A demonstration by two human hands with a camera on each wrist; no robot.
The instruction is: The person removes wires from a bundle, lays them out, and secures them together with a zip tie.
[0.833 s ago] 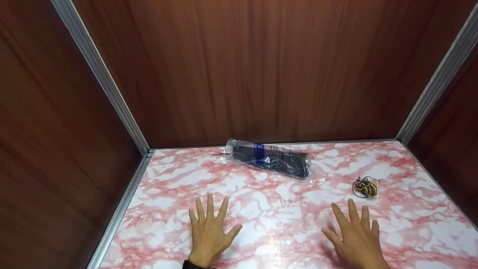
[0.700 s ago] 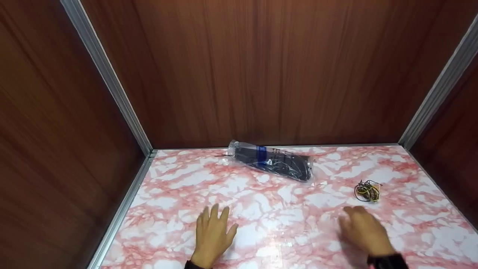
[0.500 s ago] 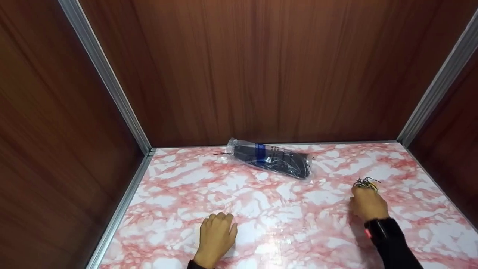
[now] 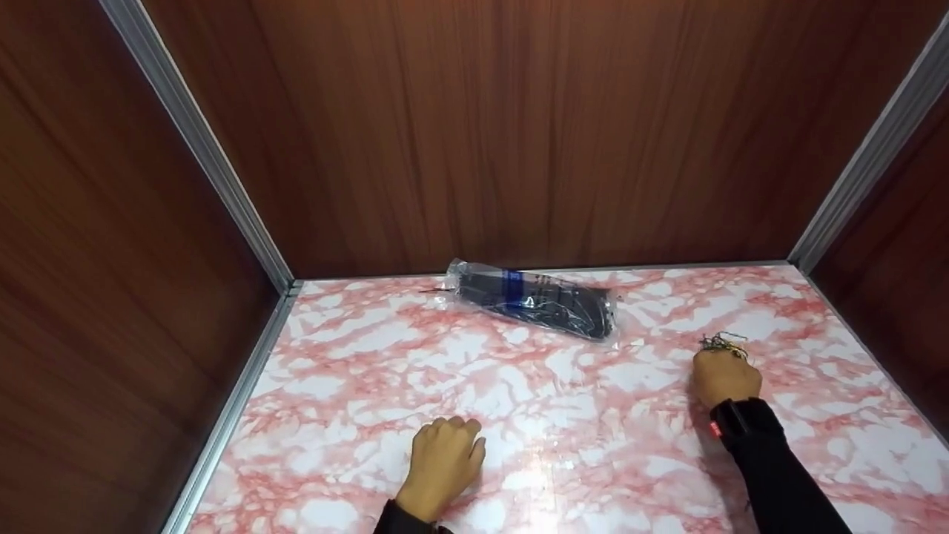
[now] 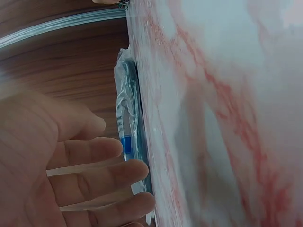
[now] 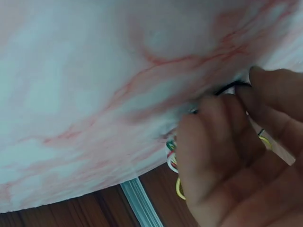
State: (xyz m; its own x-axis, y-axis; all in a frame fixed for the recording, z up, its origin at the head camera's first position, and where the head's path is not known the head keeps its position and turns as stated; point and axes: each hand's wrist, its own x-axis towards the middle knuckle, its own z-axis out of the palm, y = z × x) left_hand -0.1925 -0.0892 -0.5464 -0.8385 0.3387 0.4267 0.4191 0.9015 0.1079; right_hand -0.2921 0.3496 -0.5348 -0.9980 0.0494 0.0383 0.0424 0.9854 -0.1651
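A small tangle of thin wires (image 4: 725, 343), dark with yellow strands, lies at the right of the table. Over it is my right hand (image 4: 725, 380), its knuckles hiding most of the bundle in the head view. The right wrist view has a black wire (image 6: 228, 88) pinched between thumb and forefinger, and yellow, white and green strands (image 6: 180, 188) past the other curled fingers. At the lower middle, my left hand (image 4: 445, 461) hovers with loosely bent fingers, holding nothing. In the left wrist view its fingers (image 5: 102, 179) overlap the distant plastic bag (image 5: 128, 104).
A clear plastic bag (image 4: 534, 300) with long black contents and a blue band lies near the back wall (image 4: 474, 133). Brown wood-look panels with metal edge strips (image 4: 245, 215) enclose the table (image 4: 334, 415), which has a red and white marbled top.
My right hand has moved forward from a spread pose, its fingers curling onto the wires. The left hand has relaxed from spread fingers to a loose curl and shifted slightly right.
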